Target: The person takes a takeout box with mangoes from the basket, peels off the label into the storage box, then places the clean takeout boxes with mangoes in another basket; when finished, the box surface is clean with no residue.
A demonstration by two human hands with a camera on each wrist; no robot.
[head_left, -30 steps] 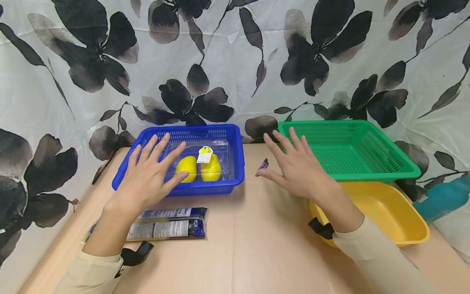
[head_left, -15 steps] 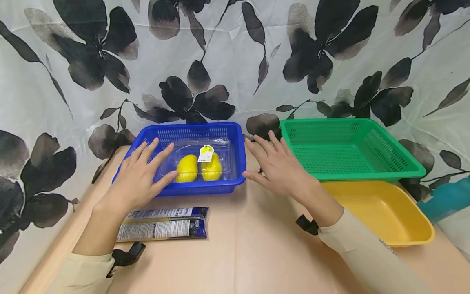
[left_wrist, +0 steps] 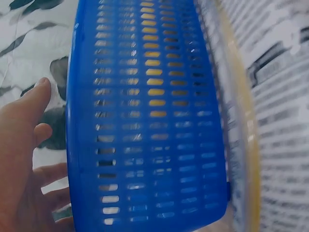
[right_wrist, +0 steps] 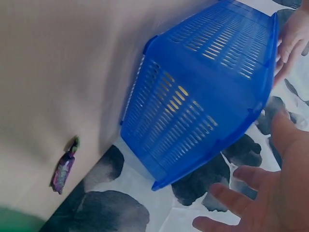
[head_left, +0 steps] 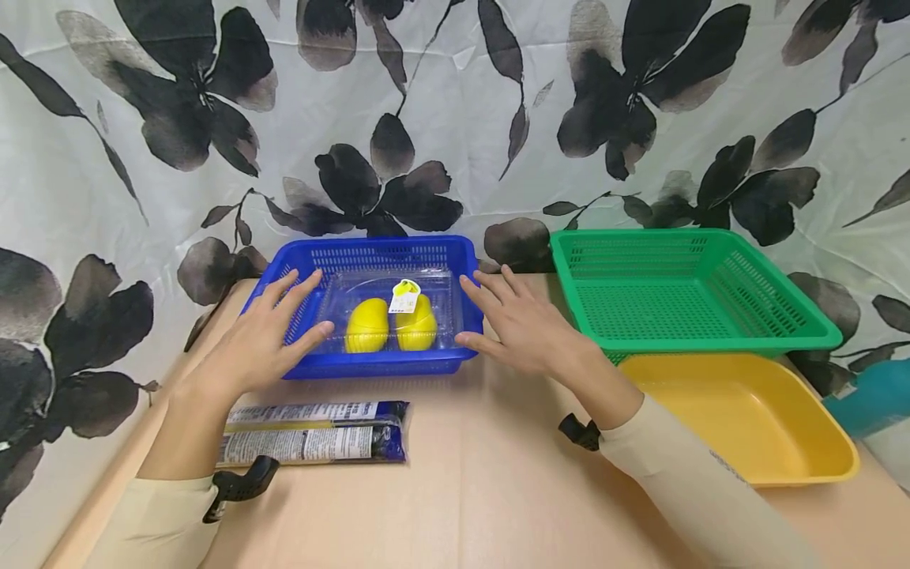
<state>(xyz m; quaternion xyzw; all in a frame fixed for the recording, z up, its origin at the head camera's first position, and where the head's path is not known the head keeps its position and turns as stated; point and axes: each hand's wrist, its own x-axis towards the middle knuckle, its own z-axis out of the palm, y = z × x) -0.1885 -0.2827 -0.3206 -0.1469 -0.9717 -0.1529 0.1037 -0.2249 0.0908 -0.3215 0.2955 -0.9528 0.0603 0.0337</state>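
A blue perforated basket [head_left: 384, 365] holds a clear plastic clamshell [head_left: 444, 316] with two yellow fruits [head_left: 367, 325], probably mangoes, and a white label. Over the basket's left side, my left hand [head_left: 259, 340] hovers with fingers spread. My right hand [head_left: 526, 328] is at the right rim, fingers spread and fairly straight; in the right wrist view its fingers [right_wrist: 231, 198] look apart from the basket. A purple wrapped candy [right_wrist: 63, 169] lies on the table in that view; in the head view my right hand hides it.
Long printed packages [head_left: 313, 433] lie in front of the blue basket. At the right stand a green basket [head_left: 711, 344] and, nearer, a yellow basin [head_left: 746, 427]. A teal bottle [head_left: 878, 399] is at the far right. A floral cloth [head_left: 455, 95] hangs behind the table.
My right hand has moved left, from beside the candy to the blue basket's right rim. The left hand has shifted slightly left relative to the basket. The baskets stay in place.
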